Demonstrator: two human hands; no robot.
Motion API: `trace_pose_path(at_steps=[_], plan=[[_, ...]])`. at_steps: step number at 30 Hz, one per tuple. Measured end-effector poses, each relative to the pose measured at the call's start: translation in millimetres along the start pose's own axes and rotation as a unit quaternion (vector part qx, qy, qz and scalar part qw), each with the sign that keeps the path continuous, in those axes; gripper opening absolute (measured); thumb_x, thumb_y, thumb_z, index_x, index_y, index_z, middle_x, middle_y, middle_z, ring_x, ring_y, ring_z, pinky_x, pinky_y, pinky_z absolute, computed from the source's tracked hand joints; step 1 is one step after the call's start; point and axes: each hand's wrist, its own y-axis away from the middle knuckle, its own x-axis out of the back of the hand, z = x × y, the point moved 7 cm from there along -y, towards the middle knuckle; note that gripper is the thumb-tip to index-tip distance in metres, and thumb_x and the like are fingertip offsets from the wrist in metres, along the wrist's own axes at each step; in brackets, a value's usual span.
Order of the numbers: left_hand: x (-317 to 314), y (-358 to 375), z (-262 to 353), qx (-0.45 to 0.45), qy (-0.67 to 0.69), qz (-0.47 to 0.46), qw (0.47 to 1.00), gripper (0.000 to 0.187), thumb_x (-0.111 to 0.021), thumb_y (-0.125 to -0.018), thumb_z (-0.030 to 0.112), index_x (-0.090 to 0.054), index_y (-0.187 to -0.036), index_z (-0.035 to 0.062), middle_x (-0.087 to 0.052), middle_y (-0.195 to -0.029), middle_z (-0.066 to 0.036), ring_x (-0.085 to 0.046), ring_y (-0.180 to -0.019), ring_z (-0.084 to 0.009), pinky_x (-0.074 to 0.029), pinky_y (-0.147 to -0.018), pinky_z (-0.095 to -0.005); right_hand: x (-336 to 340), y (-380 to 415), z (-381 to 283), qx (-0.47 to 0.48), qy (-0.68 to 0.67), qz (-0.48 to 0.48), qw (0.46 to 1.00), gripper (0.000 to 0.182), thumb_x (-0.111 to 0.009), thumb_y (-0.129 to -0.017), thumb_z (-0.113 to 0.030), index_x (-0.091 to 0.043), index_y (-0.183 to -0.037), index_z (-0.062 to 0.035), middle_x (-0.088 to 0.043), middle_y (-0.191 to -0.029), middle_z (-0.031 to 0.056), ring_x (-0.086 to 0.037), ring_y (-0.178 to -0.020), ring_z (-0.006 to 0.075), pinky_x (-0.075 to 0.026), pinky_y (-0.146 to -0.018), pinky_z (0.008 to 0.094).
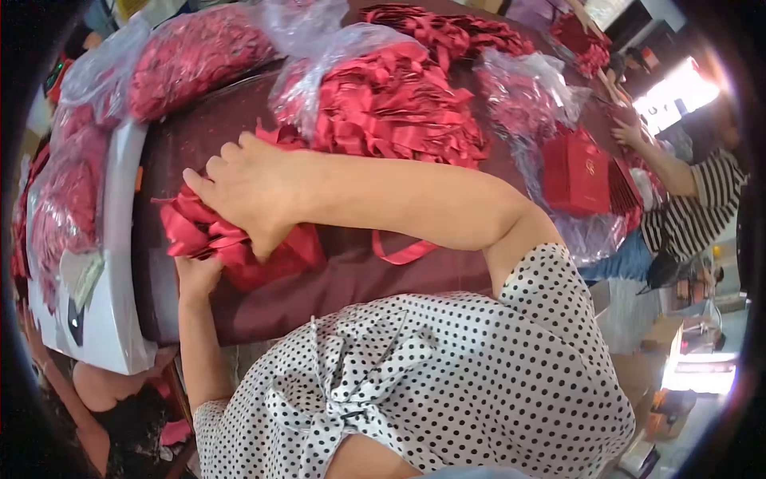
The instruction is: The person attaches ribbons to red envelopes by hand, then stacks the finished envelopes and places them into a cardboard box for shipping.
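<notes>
The view is turned on its side. One hand, fingers curled and knuckles up, presses down on a bundle of red ribbons lying on the dark maroon worktop; I take it for the right. The other hand grips the same bundle from underneath, its fingers mostly hidden. A loose ribbon loop lies just beside the forearm. Beyond the knuckles sits a plastic bag of red ribbons. Farther off stands a red box, near a co-worker's hand.
</notes>
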Motion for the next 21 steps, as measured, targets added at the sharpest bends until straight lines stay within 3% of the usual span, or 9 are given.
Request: trace_pose_path(at_steps=[2, 7, 11, 12, 14, 15, 17, 19, 21], plan=[[5, 0, -8, 0.006, -0.007, -0.002, 1.000, 0.058, -0.066, -0.064, -0.005, -0.045, -0.118, -0.0003, -0.054, -0.113, -0.008, -0.054, -0.103, -0.0187, -0.043, -0.090, -0.0327, -7, -3, 4, -0.019, -0.041, 0.035, 0.998, 0.069, -0.067, -0.057, -0.018, -0.045, -0.114, 0.0121, -0.060, -0.089, 0.0213, -0.059, -0.083, 0.0337, -0.048, -0.069, 0.0398], [14, -17, 64, -0.034, -0.131, -0.016, 0.991, 0.053, -0.073, -0.063, 0.000, -0.051, -0.112, -0.0010, -0.057, -0.107, -0.007, -0.056, -0.097, -0.0179, -0.045, -0.086, -0.0313, 31, 11, 20, -0.054, -0.167, 0.083, 0.981, 0.047, -0.069, -0.055, -0.018, -0.050, -0.090, 0.0055, -0.060, -0.085, 0.0236, -0.059, -0.084, 0.0374, -0.048, -0.073, 0.0422], [6, -24, 144, -0.149, -0.112, -0.115, 0.976, 0.116, -0.085, -0.045, 0.042, -0.025, -0.135, 0.0000, -0.038, -0.131, -0.014, -0.042, -0.118, -0.0217, -0.035, -0.097, -0.0356, 25, 41, 55, -0.086, -0.326, 0.229, 0.913, 0.059, -0.072, -0.066, -0.028, -0.048, -0.111, 0.0005, -0.059, -0.102, 0.0151, -0.056, -0.100, 0.0288, -0.044, -0.085, 0.0401], [15, -24, 142, -0.132, -0.090, -0.080, 0.984, 0.122, -0.084, -0.041, 0.049, -0.025, -0.135, -0.0001, -0.034, -0.134, -0.015, -0.037, -0.122, -0.0241, -0.032, -0.099, -0.0355, 15, 45, 55, -0.068, -0.528, 0.235, 0.813, 0.070, -0.081, -0.060, -0.023, -0.045, -0.116, -0.0011, -0.057, -0.110, 0.0124, -0.057, -0.097, 0.0211, -0.047, -0.084, 0.0331], [26, -11, 127, -0.218, -0.245, -0.106, 0.939, 0.122, -0.084, -0.042, 0.049, -0.022, -0.136, 0.0005, -0.035, -0.133, -0.013, -0.034, -0.124, -0.0237, -0.027, -0.101, -0.0358, -19, 50, 50, -0.083, -0.620, 0.244, 0.741, 0.054, -0.073, -0.069, -0.015, -0.049, -0.115, -0.0022, -0.058, -0.108, 0.0100, -0.056, -0.097, 0.0202, -0.047, -0.084, 0.0336], [24, 1, 93, -0.167, -0.128, -0.083, 0.974, 0.121, -0.086, -0.043, 0.044, -0.022, -0.136, 0.0008, -0.037, -0.132, -0.012, -0.031, -0.125, -0.0221, -0.024, -0.103, -0.0356, -36, 52, 49, -0.090, -0.662, 0.250, 0.701, 0.046, -0.070, -0.073, -0.011, -0.050, -0.114, -0.0028, -0.059, -0.106, 0.0088, -0.056, -0.097, 0.0198, -0.047, -0.084, 0.0339], [0, 9, 74, -0.064, -0.006, -0.035, 0.997, 0.100, -0.086, -0.049, 0.019, -0.031, -0.131, 0.0025, -0.042, -0.127, -0.009, -0.039, -0.118, -0.0190, -0.032, -0.098, -0.0339, -54, 58, 38, -0.189, -0.589, 0.239, 0.748, 0.043, -0.074, -0.069, -0.006, -0.057, -0.108, -0.0028, -0.063, -0.100, 0.0049, -0.059, -0.094, 0.0158, -0.049, -0.080, 0.0309], [-10, 8, 60, 0.059, 0.013, -0.024, 0.998, 0.082, -0.082, -0.053, 0.007, -0.041, -0.123, 0.0035, -0.049, -0.120, -0.007, -0.048, -0.108, -0.0166, -0.039, -0.093, -0.0323, -84, 56, 17, -0.032, -0.970, 0.142, 0.194, 0.041, -0.065, -0.079, -0.017, -0.053, -0.115, -0.0025, -0.058, -0.113, 0.0117, -0.057, -0.100, 0.0236, -0.048, -0.085, 0.0382], [-10, 3, 49, 0.092, 0.042, -0.009, 0.995, 0.067, -0.081, -0.055, 0.003, -0.049, -0.114, 0.0032, -0.058, -0.107, -0.005, -0.055, -0.096, -0.0144, -0.044, -0.088, -0.0305, -82, 53, 29, -0.044, -0.620, 0.169, 0.765, 0.052, -0.049, -0.087, -0.034, -0.038, -0.129, -0.0043, -0.043, -0.129, 0.0167, -0.054, -0.104, 0.0326, -0.045, -0.090, 0.0499]])
